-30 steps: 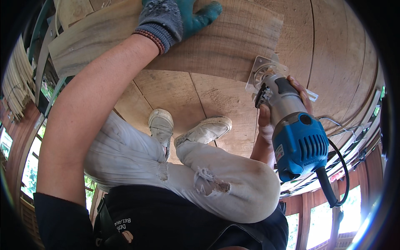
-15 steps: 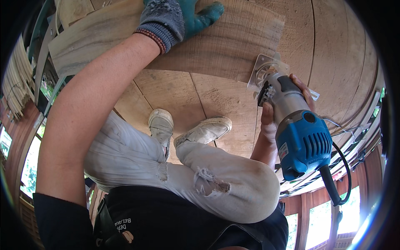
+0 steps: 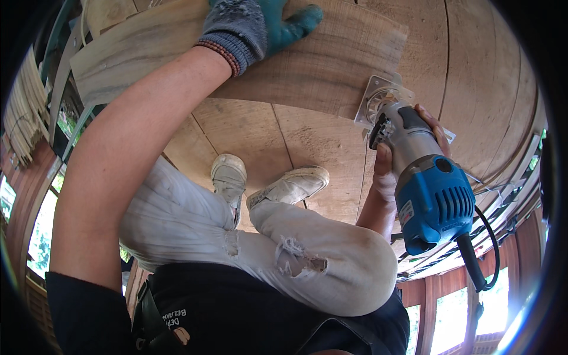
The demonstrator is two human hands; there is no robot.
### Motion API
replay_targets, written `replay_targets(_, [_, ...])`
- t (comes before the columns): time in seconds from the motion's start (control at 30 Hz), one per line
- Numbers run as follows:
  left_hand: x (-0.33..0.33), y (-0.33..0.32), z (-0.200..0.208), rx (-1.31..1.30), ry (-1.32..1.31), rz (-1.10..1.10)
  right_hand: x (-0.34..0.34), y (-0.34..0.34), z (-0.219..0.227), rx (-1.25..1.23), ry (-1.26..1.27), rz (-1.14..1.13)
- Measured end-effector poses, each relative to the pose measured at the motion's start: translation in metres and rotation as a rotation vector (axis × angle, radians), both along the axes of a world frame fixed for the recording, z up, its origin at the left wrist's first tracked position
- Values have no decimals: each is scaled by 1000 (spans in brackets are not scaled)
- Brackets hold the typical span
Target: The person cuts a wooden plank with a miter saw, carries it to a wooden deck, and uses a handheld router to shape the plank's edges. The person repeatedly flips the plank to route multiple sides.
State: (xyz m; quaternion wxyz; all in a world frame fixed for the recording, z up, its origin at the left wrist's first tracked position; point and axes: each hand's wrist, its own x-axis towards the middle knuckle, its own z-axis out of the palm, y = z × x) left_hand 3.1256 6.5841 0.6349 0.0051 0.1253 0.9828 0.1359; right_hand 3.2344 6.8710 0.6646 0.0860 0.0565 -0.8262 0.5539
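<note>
A wide, slightly curved wooden board (image 3: 331,65) lies across the upper part of the head view, over the plank floor. My left hand (image 3: 251,26), in a grey and green work glove, rests on it with the thumb stretched out to the right. Its other fingers run out of the picture at the top. In my bare right hand (image 3: 387,168) is a blue and silver trim router (image 3: 435,189), gripped round its metal body. The router's clear base plate (image 3: 384,97) meets the board's right end at the near corner. I cannot make out the bit.
My shoes (image 3: 229,177) stand on the wooden floor (image 3: 242,127), just on the near side of the board. A black cord (image 3: 490,242) loops from the router's rear. Bundled thin wood strips (image 3: 26,109) are at the far left. Sawdust lies on the planks.
The board, the router and both hands appear very slightly further right in the picture. Both grips are the same, and the router's base is still at the board's end.
</note>
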Motion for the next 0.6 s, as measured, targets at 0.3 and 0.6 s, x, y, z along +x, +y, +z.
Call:
replay_targets(0.3, [-1, 0, -2, 5, -14, 0, -5, 0, 0, 19, 9, 3])
replay_targets(0.6, [-3, 1, -1, -19, -55, 15, -11, -4, -2, 37, 25, -12])
